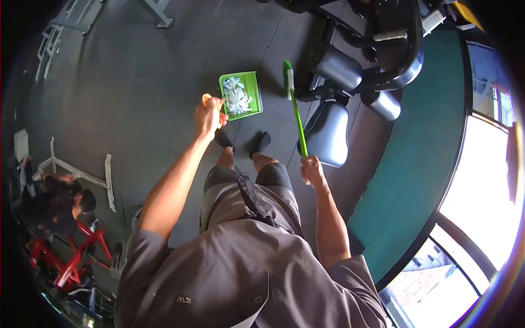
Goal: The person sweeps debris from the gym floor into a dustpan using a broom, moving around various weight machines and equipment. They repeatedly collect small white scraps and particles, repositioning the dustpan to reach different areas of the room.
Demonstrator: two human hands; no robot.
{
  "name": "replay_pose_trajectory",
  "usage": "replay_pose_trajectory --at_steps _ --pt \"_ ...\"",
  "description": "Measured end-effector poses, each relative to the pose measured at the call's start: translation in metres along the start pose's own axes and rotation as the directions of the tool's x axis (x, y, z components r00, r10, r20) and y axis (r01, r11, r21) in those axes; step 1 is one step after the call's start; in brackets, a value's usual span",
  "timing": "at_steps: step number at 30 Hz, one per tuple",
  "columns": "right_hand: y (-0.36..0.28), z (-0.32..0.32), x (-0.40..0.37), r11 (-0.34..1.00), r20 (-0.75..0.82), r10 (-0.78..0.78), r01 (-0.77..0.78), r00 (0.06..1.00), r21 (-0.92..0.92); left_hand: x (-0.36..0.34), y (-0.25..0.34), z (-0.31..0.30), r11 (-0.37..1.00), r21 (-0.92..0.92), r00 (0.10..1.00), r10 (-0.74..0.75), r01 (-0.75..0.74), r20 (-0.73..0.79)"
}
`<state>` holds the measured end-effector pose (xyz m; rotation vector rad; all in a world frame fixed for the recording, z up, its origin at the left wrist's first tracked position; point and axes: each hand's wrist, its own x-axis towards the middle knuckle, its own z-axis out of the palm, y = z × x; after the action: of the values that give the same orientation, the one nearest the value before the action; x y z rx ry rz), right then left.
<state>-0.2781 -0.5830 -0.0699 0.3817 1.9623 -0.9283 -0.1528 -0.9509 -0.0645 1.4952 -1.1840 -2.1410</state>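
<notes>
My left hand is closed round the handle end of a green dustpan, at the pan's left side. Crumpled white scraps lie in the pan. Over on the right, my right hand grips the lower end of a long green broom handle. The broom's head, with a white block and green bristles, points away from me, near the gym machine and apart from the dustpan.
A gym machine with a black padded seat stands at the right. Red equipment and a person are at the lower left. A white metal frame stands left. Windows line the right side.
</notes>
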Motion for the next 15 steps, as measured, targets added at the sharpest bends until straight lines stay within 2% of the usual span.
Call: replay_pose_trajectory --at_steps 1,3,5,6,9,10,11,12,15 --pt "0.002 0.002 -0.022 1.000 -0.023 -0.008 0.008 1.000 -0.021 0.007 0.004 0.004 0.999 0.046 1.000 0.011 -0.012 0.009" --pt "0.000 0.004 -0.051 0.997 -0.062 -0.031 0.027 0.998 -0.065 0.019 0.016 0.013 0.992 0.109 0.998 -0.062 0.064 -0.019" --pt "-0.009 -0.005 -0.045 0.987 -0.112 -0.041 0.022 0.993 -0.162 0.040 0.010 0.028 0.977 0.210 0.999 -0.045 0.045 -0.004" --pt "-0.009 -0.005 -0.041 0.987 -0.108 -0.076 0.060 0.991 -0.148 0.043 0.014 0.029 0.977 0.212 1.000 -0.022 0.026 -0.020" --pt "-0.008 -0.003 0.003 0.973 -0.101 -0.168 0.149 0.981 -0.176 0.051 0.025 0.034 0.972 0.231 0.998 -0.034 0.046 -0.053" --pt "-0.012 0.000 0.019 0.963 -0.102 -0.176 0.150 0.979 -0.222 0.051 0.025 0.036 0.982 0.188 0.994 0.004 0.017 -0.109" --pt "-0.015 -0.009 0.051 0.955 -0.085 -0.173 0.145 0.981 -0.259 0.058 0.018 0.056 0.973 0.229 0.993 0.003 0.025 -0.121" --pt "-0.027 -0.007 0.053 0.973 -0.081 -0.086 0.066 0.993 -0.220 0.059 0.019 0.062 0.966 0.255 0.993 0.003 0.027 -0.115" --pt "-0.017 -0.013 0.057 0.999 0.053 -0.012 0.014 0.999 -0.053 0.058 0.023 0.068 0.962 0.273 0.995 -0.005 0.032 -0.099"
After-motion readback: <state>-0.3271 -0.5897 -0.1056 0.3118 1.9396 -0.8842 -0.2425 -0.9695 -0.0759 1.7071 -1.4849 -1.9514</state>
